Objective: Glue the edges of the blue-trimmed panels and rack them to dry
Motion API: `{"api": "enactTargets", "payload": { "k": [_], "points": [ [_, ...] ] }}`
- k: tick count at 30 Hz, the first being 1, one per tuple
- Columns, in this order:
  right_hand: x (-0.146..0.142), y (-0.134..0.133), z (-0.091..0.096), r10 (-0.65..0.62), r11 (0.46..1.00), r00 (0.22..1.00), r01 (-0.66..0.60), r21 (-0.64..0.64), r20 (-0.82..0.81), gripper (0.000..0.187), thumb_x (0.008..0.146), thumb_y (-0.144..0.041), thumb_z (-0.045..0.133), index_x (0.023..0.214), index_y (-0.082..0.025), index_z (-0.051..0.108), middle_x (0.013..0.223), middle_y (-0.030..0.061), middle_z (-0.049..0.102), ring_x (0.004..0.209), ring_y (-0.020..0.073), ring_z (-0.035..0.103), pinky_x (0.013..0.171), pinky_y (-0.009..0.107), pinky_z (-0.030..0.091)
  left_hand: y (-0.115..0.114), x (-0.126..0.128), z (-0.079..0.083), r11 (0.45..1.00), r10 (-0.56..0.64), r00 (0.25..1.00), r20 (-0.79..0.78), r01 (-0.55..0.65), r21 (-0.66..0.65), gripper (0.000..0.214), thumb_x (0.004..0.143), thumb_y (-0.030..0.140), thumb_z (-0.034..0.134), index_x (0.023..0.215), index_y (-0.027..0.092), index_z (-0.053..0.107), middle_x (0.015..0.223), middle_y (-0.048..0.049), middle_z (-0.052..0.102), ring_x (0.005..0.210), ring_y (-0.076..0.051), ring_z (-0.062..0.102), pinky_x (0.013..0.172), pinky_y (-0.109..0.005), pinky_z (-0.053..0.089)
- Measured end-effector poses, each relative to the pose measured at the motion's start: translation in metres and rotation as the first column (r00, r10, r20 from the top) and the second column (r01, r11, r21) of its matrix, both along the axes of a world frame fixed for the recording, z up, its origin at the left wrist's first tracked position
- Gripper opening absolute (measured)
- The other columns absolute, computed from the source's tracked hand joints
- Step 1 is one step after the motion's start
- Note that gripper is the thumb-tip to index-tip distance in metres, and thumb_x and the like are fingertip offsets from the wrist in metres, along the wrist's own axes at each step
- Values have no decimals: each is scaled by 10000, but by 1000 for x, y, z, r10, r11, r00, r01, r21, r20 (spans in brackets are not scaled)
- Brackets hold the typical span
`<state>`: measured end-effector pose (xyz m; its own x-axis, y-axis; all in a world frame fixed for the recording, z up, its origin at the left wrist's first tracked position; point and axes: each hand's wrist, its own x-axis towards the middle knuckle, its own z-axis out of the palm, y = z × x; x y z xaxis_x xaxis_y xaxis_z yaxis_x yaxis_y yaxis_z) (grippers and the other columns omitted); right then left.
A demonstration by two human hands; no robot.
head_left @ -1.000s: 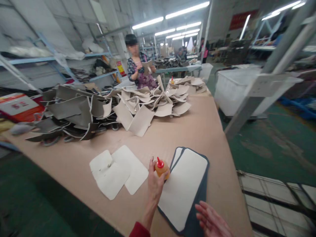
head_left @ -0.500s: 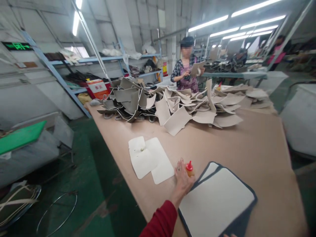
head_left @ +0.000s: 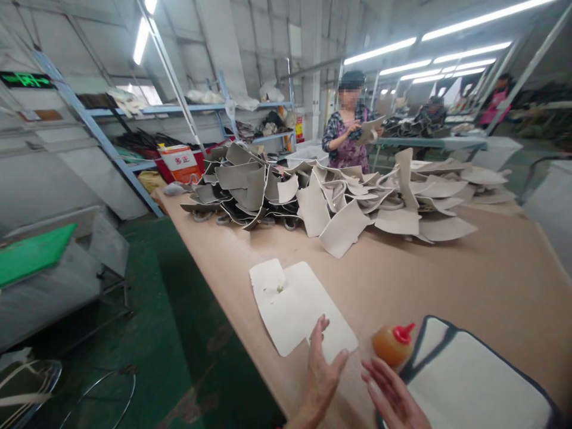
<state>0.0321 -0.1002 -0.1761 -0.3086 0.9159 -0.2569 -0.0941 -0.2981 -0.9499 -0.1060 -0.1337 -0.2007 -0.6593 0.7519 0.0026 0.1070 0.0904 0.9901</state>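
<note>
Left hand: open, fingers straight, holding nothing; fingertips lie over the near corner of the pair of off-white flat cut panels on the brown tabletop. Right hand: open, empty. The small orange squeeze bottle with red cap stands free at 12 o'clock of the right hand, just beside its fingertips, and at 2 o'clock of the left; the right is nearer. Its long axis tilts, cap toward 2 o'clock. A dark-edged white rectangular mat lies just beside it at 4 o'clock
</note>
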Motion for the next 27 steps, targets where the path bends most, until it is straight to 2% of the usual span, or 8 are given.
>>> {"api": "enactTargets", "payload": {
  "k": [3, 6, 9, 11, 14, 17, 22, 27],
  "points": [
    [-93, 23, 2, 122, 960, 967, -172, 219, 225, 533, 653, -452, 744, 1095, -182, 621, 1210, 156, 601, 1126, 340, 526, 972, 503, 373, -40, -62, -9, 984, 179, 982, 56, -178, -20, 634, 764, 331, 587, 1318, 106, 376, 1357, -209, 488, 1259, -276, 463, 1061, -447, 332],
    [-170, 47, -10, 111, 945, 959, -183, 272, 259, 415, 594, -331, 780, 966, -200, 649, 1291, 131, 539, 1318, 301, 328, 1110, 448, 161, -69, -124, -20, 930, 367, 921, 128, -367, -23, 676, 709, 404, 660, 1272, 123, 414, 1321, -213, 518, 1247, -301, 478, 1072, -467, 321],
    [-216, 57, -24, 130, 941, 943, -214, 260, 306, 280, 501, -225, 801, 728, -209, 636, 1248, 140, 560, 1364, 348, 202, 1107, 479, 32, -86, -172, -28, 893, 447, 881, 157, -449, -28, 688, 683, 431, 709, 1249, 149, 437, 1327, -199, 517, 1268, -301, 460, 1089, -459, 302],
    [-229, 54, -28, 171, 937, 931, -255, 238, 323, 243, 468, -189, 796, 591, -216, 588, 1107, 128, 628, 1310, 373, 284, 1085, 488, 99, -91, -192, -31, 885, 463, 868, 178, -464, -36, 697, 692, 446, 711, 1256, 146, 431, 1341, -207, 497, 1289, -303, 435, 1093, -455, 297],
    [-230, 47, -18, 259, 928, 917, -324, 185, 305, 227, 521, -263, 772, 513, -217, 551, 729, 50, 642, 959, 314, 549, 908, 423, 358, -91, -209, -31, 859, 504, 825, 255, -509, -55, 771, 676, 480, 723, 1296, 156, 399, 1368, -214, 461, 1312, -305, 405, 1105, -441, 284],
    [-216, 39, 7, 318, 923, 919, -356, 145, 234, 261, 596, -393, 748, 558, -195, 582, 578, -8, 558, 658, 205, 529, 684, 326, 411, -83, -213, -23, 870, 480, 786, 390, -484, -95, 939, 623, 508, 761, 1372, 158, 316, 1413, -235, 400, 1324, -326, 382, 1099, -444, 295],
    [-178, 23, 45, 309, 943, 947, -316, 99, 83, 337, 660, -486, 735, 705, -172, 620, 689, 20, 622, 652, 177, 542, 617, 285, 415, -63, -198, 27, 980, 191, 686, 703, -177, -94, 1010, 704, 535, 696, 1463, 160, 145, 1450, -232, 367, 1286, -306, 442, 1024, -389, 416],
    [-136, -4, 64, 273, 962, 960, -271, 38, -60, 336, 681, -461, 751, 826, -179, 641, 798, 57, 676, 733, 207, 608, 681, 310, 459, -49, -166, 81, 991, -135, 561, 817, 95, 98, 949, 678, 367, 766, 1439, 185, 230, 1306, -167, 564, 1077, -305, 619, 882, -403, 526]
  ]
}}
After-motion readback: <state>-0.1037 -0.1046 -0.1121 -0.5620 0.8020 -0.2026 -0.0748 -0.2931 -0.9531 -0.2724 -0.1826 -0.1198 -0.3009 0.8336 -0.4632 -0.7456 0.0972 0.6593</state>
